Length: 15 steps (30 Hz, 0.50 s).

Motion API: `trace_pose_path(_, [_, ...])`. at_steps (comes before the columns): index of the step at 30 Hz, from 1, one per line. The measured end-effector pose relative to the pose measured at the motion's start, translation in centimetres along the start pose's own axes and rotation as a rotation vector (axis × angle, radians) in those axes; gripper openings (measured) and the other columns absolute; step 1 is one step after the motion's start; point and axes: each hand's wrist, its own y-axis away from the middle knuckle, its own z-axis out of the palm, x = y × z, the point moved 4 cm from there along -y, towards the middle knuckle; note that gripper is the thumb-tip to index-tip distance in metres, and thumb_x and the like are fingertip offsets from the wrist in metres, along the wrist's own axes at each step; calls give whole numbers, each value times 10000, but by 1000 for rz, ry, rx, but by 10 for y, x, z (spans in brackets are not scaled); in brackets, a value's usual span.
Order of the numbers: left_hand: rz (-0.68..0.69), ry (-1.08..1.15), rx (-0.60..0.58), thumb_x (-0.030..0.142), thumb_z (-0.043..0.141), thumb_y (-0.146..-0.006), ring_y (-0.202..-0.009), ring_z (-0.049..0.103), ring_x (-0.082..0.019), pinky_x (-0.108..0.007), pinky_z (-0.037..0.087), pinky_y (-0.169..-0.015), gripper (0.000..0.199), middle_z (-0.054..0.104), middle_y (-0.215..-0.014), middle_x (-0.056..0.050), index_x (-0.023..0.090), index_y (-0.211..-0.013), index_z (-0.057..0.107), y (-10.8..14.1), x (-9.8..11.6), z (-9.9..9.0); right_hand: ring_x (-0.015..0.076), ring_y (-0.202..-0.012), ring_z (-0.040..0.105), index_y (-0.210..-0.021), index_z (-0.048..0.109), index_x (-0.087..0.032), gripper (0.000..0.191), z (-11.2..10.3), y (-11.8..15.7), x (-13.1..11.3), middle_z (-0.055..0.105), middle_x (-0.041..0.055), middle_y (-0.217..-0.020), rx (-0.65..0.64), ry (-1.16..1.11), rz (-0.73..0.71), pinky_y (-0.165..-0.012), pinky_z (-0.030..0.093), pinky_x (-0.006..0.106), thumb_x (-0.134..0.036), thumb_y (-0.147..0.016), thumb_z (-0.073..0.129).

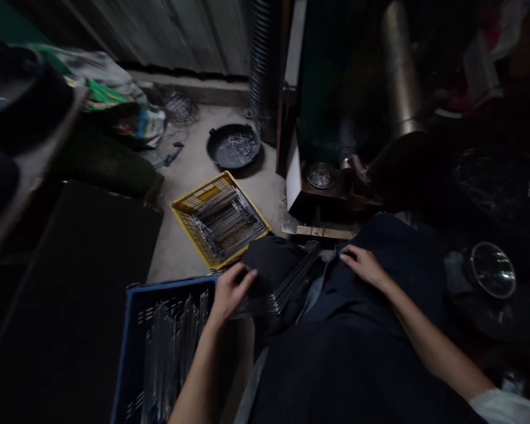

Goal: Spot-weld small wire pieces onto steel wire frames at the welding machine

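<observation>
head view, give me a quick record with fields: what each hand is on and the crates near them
left hand: grips a stack of thin metal strips lying across the lap
right hand: rests flat on the dark trousers, holding nothing
blue crate: by the left hand, holds long metal strips
yellow crate: on the floor further off, holds metal pieces
black pan: beyond the yellow crate, small metal bits inside

bare floor (181, 259), yellow crate (189, 206) beside

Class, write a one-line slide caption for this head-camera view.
Left hand grips a stack of metal strips on the lap, right hand resting on dark cloth, blue crate alongside.
</observation>
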Motion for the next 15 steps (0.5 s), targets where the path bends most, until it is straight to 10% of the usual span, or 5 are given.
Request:
trace_pose_path(4, [103,-178,-182,504,560,-857,-784,609,-183,-296,494,-732,303,638,-879,-45,224,-768,634,41,47,32,209,-667,601,-935,666,-239,200,-20,-4,10,681,18,-770,50,-37,-25,-661,441,335,-378,-893,529])
trace_pose_path(8, [141,-286,-165,571,468,-854,-965,663,-273,-389,538,-853,402,688,-966,-118,225,-788,662,42,48,39,194,-711,625,-958,674,-212,164,-27,5,24,706,26,-826,109,-58,-28,-684,440,306,-305,-892,555])
trace_pose_path(15, [39,-369,-137,666,519,-772,-1014,698,-327,-410,578,-850,549,751,-1093,-122,204,-994,715,-40,19,1,174,-801,660,-972,696,-200,126,-71,21,39,724,20,-879,247,-84,-40,-728,438,262,-199,-889,601])
